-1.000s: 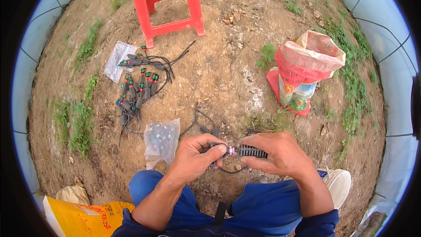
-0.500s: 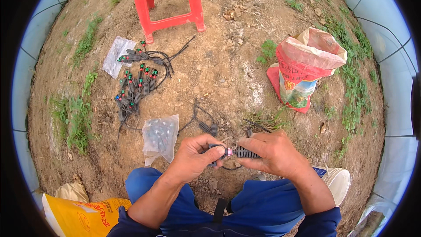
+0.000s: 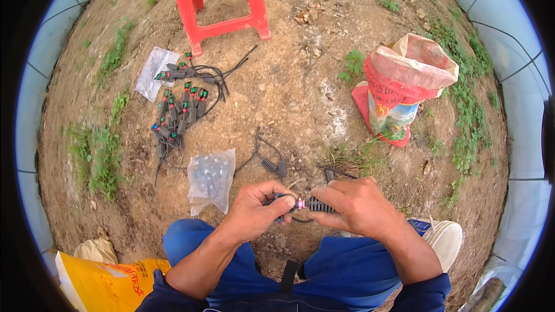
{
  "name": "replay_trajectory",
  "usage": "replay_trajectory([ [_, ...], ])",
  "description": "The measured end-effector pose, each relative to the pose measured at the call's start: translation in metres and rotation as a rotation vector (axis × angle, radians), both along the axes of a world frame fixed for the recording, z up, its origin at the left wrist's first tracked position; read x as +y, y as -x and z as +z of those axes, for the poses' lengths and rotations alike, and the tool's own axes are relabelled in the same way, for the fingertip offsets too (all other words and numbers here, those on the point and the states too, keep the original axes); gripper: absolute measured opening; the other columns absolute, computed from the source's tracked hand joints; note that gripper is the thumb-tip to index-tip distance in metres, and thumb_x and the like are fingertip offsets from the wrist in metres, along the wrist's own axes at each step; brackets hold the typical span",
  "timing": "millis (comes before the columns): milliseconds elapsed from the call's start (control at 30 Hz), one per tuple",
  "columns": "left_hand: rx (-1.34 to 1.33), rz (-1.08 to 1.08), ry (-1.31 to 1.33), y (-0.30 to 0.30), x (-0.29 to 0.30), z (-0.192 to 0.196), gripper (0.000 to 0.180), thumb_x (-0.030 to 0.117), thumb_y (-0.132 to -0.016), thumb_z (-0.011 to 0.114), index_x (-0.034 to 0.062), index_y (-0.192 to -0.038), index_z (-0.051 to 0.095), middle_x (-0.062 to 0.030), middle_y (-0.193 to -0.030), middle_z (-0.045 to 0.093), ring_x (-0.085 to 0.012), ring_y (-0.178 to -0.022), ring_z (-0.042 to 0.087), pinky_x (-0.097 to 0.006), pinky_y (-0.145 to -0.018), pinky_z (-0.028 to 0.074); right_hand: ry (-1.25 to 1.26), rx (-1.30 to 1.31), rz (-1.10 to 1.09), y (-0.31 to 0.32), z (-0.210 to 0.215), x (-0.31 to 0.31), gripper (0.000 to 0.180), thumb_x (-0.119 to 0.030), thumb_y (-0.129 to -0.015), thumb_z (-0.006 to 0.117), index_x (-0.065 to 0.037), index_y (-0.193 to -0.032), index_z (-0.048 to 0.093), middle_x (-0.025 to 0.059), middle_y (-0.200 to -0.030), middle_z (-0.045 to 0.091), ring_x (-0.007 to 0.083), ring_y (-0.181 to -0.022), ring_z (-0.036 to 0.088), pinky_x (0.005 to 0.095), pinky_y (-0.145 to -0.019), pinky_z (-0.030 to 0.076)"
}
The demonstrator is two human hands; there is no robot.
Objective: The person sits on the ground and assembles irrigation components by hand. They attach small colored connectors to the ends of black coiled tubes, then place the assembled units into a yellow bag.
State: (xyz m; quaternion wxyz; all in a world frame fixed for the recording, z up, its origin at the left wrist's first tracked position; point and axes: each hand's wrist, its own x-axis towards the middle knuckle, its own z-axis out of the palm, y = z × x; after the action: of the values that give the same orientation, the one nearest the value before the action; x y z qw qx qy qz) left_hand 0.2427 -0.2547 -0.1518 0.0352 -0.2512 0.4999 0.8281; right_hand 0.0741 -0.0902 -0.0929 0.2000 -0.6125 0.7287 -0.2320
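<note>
In front of my knees, my left hand [image 3: 254,207] pinches a small dark sprinkler head with a pink collar [image 3: 301,203] between thumb and fingers. My right hand [image 3: 367,205] is closed around a black ribbed cylinder [image 3: 321,204], its end in line with the collar and very close to it. Whether the two parts touch is too small to tell. A thin black tube curves below the parts. Just beyond my left hand lies a clear plastic bag [image 3: 211,180] of small dark pieces. Two more ribbed cylinders [image 3: 274,167] on a black tube rest on the soil nearby.
Several assembled sprinklers [image 3: 179,112] with green tops lie in a heap at the left, beside a plastic bag [image 3: 153,72]. Farther off stands a red stool [image 3: 225,26]. A red-and-white sack [image 3: 399,89] is at right, a white bucket [image 3: 446,245] by my right knee, a yellow bag [image 3: 110,283] lower left.
My right hand has shifted slightly, its fingers now covering more of the ribbed cylinder. My left hand keeps nearly the same place and grip.
</note>
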Motion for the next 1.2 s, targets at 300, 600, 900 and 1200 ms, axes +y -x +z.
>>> replay_trajectory([
  [300,-0.031,-0.007,-0.005,0.003,0.001,-0.001,0.008,0.006,-0.096,0.064,-0.001,-0.093,0.067,-0.0098,-0.084,0.07,-0.0131,-0.068,0.065,-0.028,-0.061,0.054,-0.063,-0.081,-0.027,0.003,-0.008,0.002,0.032,-0.027,-0.077,0.082,-0.007,-0.097,0.069,0.0114,-0.075,0.066,0.0335,-0.065,0.065,0.0427,-0.053,0.049],
  [600,-0.028,-0.027,-0.059,0.0,-0.001,-0.009,0.008,0.006,-0.096,0.064,-0.0009,-0.094,0.067,-0.0094,-0.084,0.07,-0.0129,-0.067,0.064,-0.028,-0.06,0.054,-0.067,-0.079,-0.036,-0.002,-0.012,0.003,0.03,-0.028,-0.078,0.081,-0.007,-0.096,0.069,0.0115,-0.078,0.068,0.0328,-0.067,0.066,0.0422,-0.055,0.05],
  [900,-0.04,-0.041,-0.169,0.016,-0.008,-0.004,0.022,0.017,-0.1,0.064,-0.0023,-0.109,0.067,-0.0099,-0.088,0.07,-0.0138,-0.07,0.064,-0.029,-0.06,0.053,-0.017,-0.183,-0.127,0.009,-0.009,-0.001,0.031,-0.035,-0.084,0.075,-0.006,-0.094,0.069,0.0152,-0.079,0.069,0.0355,-0.072,0.067,0.0437,-0.06,0.053],
  [1200,-0.007,0.44,-0.36,0.008,-0.021,0.0,0.038,0.031,-0.107,0.044,-0.0012,-0.121,0.06,-0.0125,-0.1,0.07,-0.0189,-0.081,0.066,-0.032,-0.061,0.053,-0.16,-0.622,-0.441,0.041,-0.073,-0.013,0.033,-0.027,-0.089,0.075,0.0,-0.108,0.07,0.0052,-0.077,0.067,0.0134,-0.068,0.059,0.0311,-0.065,0.049],
])
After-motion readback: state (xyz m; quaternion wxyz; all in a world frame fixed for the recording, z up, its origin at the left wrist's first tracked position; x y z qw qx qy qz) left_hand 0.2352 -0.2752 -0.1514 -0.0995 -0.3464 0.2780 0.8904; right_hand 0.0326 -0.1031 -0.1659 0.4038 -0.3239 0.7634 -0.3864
